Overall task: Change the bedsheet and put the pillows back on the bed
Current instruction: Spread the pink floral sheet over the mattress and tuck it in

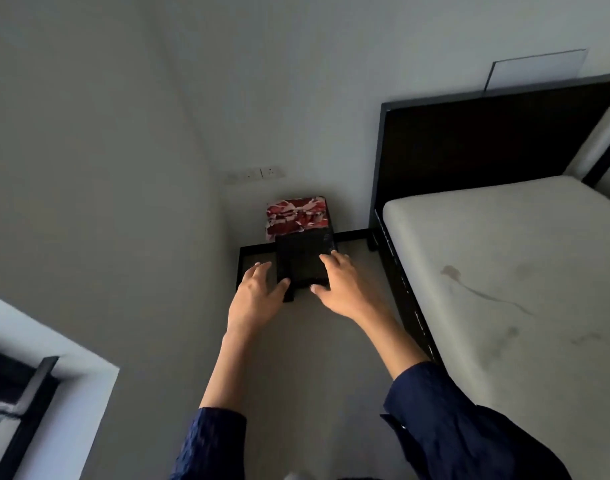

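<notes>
Through the head camera, I am reaching out my left hand [256, 292] and right hand [341, 289], both with fingers spread loose and gripping nothing, on either side of a dark stand [298, 254] in the corner. A folded red-and-white sheet [293, 218] is lying on top of it, left of the bare mattress [504, 265].

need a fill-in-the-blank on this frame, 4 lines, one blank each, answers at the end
1. The folded cloth on the small dark table is patterned white and ____.
2. The mattress is stained and has no ____ over it.
3. The left hand and right hand reach toward the table and hold ____.
4. In the picture, the headboard stands to the ____ of the table.

Missing words: red; sheet; nothing; right
</notes>
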